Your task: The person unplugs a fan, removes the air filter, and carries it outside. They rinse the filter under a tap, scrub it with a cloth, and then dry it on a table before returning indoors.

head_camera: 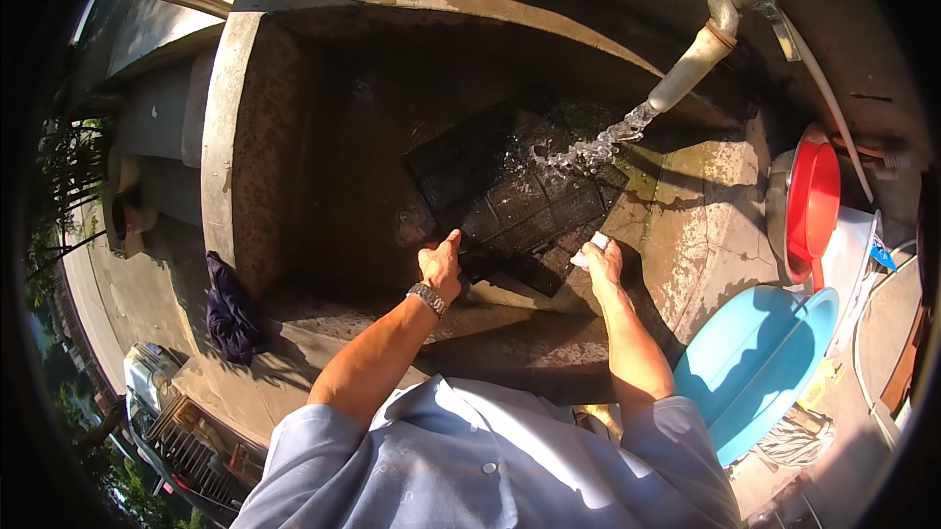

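A dark rectangular mat (507,213) with a raised grid lies tilted and wet in a concrete wash trough (218,139). My left hand (441,264), a metal-banded watch on its wrist, is closed at the mat's near left edge, its thumb on top. In my right hand (607,264) is a small white object (590,249), perhaps a cloth or sponge, just off the mat's near right side. Water (595,146) pours from the tap (695,67) onto the mat's upper part and splashes over it.
A dark cloth (229,316) hangs over the trough's left corner. To the right stand a red plastic basin (812,198) in a metal bowl and a light-blue basin (757,367). A mop head (794,442) lies beyond. A hose (827,88) runs down the wall by the tap.
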### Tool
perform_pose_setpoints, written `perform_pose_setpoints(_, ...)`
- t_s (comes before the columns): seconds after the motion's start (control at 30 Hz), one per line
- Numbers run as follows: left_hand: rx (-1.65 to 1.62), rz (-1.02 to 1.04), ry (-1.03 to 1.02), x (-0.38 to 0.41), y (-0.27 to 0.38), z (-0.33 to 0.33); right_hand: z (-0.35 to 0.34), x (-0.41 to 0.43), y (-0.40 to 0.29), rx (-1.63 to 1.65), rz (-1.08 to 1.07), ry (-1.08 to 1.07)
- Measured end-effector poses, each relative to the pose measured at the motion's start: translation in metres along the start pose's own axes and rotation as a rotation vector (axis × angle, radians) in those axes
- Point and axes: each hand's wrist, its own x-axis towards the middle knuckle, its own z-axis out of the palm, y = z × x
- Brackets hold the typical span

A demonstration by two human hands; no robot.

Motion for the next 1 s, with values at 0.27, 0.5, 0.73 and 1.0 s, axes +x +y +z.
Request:
perform_pose_setpoints(0.27,0.862,0.756,-0.266,0.032,-0.063,-0.018,0.032,-0.021,0.005,0.185,0.174,-0.022)
perform_pose_setpoints(0.5,-0.077,0.03,-0.152,0.002,-0.054,0.015,0.04,-0.033,0.001,0.255,0.343,-0.112)
perform_pose_setpoints(0.73,-0.297,-0.081,-0.162,-0.002,-0.054,0.041,0.035,-0.022,0.004,0.347,0.153,0.102)
perform_pose_setpoints(1.0,-0.227,0.021,-0.34,-0.017,-0.036,0.032,0.011,-0.018,-0.003,0.318,0.394,-0.188)
